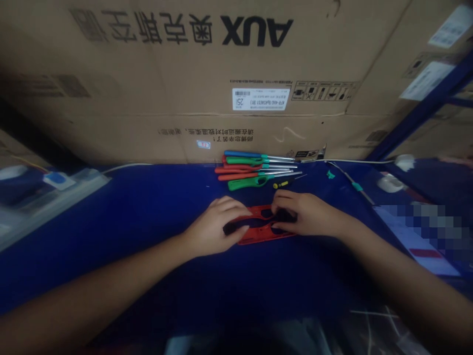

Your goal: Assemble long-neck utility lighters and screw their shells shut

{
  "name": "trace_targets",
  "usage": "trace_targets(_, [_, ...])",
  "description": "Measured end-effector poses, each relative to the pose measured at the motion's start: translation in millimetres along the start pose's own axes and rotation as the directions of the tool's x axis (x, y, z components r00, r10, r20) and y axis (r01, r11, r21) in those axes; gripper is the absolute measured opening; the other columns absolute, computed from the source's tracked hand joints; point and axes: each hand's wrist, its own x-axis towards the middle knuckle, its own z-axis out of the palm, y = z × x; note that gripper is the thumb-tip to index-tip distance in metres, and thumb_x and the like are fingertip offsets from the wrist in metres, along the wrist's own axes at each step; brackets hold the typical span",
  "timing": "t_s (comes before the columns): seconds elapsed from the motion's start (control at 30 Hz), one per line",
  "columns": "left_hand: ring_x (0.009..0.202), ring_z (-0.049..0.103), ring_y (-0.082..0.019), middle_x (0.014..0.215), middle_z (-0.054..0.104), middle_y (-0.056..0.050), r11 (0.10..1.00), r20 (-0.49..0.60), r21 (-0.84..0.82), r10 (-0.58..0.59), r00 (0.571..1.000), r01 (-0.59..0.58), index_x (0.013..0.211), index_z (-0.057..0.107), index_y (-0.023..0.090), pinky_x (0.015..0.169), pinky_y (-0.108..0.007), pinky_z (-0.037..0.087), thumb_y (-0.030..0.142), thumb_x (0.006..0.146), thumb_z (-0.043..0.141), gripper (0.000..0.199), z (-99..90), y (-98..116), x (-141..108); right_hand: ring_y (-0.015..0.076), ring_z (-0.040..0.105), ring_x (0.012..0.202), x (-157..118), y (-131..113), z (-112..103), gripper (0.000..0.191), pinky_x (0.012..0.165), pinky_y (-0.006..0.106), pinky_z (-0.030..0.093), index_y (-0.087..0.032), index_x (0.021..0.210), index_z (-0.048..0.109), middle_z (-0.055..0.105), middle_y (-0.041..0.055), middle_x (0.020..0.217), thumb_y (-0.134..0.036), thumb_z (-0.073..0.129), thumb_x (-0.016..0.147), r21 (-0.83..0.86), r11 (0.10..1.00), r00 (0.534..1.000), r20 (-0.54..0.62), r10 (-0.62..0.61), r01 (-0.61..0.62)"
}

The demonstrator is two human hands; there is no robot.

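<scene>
Two red plastic handle halves of a long-nosed lighter lie side by side on the blue table, an upper half [261, 212] and a lower half [258, 234]. My left hand [212, 228] grips their left ends, fingers at the upper half and thumb at the lower. At the right ends, my right hand [312, 213] has its fingers curled on the upper half and its thumb on the lower. My hands cover the ends of both pieces. Just beyond lie several long-nosed lighters, among them a green lighter [242, 184] and a blue lighter [244, 154].
A small yellow-and-black screwdriver [283, 184] lies beside the lighters. A large cardboard box [177, 88] walls off the back of the blue table [148, 197]. Right are a teal scrap [330, 174], a cable [345, 175] and a paper sheet [406, 236]; left, a clear plastic edge [74, 195].
</scene>
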Motion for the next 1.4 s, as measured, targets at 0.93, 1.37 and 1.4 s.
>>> trace_targets(0.93, [0.100, 0.067, -0.019, 0.108, 0.073, -0.006, 0.998, -0.010, -0.064, 0.021, 1.000, -0.021, 0.115, 0.071, 0.022, 0.092, -0.034, 0.054, 0.020, 0.091, 0.064, 0.025, 4.0, -8, 1, 0.0122, 0.062, 0.077, 5, 1, 16, 0.007, 0.069, 0.024, 0.046, -0.020, 0.098, 0.065, 0.065, 0.0028, 0.098, -0.023, 0.062, 0.092, 0.042, 0.995, 0.996, -0.027, -0.085, 0.087])
trace_targets(1.37, [0.088, 0.070, -0.016, 0.097, 0.073, -0.005, 0.993, -0.076, -0.115, -0.036, 0.996, 0.027, 0.106, 0.075, 0.021, 0.079, -0.029, 0.057, 0.018, 0.087, 0.071, 0.020, 6.5, -13, 1, 0.0232, 0.064, 0.110, -7, 23, -23, 0.024, 0.092, 0.034, 0.051, -0.023, 0.112, 0.067, 0.066, 0.0081, 0.119, -0.036, 0.055, 0.097, -0.151, 0.959, 0.945, -0.264, 0.194, -0.239])
trace_targets(1.4, [0.087, 0.070, -0.016, 0.098, 0.073, -0.005, 0.992, -0.074, -0.120, -0.040, 0.996, 0.031, 0.106, 0.075, 0.021, 0.078, -0.029, 0.057, 0.018, 0.087, 0.071, 0.020, 6.7, -13, 1, 0.0255, 0.064, 0.112, -12, 31, -32, 0.027, 0.092, 0.037, 0.050, -0.023, 0.116, 0.066, 0.064, 0.0098, 0.125, -0.036, 0.053, 0.097, -0.220, 0.864, 0.876, -0.294, 0.383, -0.452])
